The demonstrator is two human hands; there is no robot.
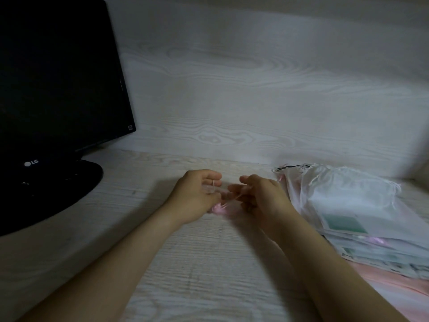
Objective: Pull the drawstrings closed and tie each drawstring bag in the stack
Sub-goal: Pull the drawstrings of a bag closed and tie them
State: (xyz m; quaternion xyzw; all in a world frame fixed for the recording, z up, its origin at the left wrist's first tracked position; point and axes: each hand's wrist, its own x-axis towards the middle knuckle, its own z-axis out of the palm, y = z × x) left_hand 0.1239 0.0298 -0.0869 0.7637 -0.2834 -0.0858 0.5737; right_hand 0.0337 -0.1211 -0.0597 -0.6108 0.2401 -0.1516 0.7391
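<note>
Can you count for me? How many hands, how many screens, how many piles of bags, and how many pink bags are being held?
Hands: 2, the left hand and the right hand
Screens: 1, the black monitor
Piles of bags: 1, the stack of bags
Pink bags held: 1, the pink bag between the hands
Total: 5

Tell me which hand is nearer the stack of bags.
Right. The right hand sits just beside the stack of bags, at its left edge; the left hand is farther left, across the pink drawstring both hold.
</note>
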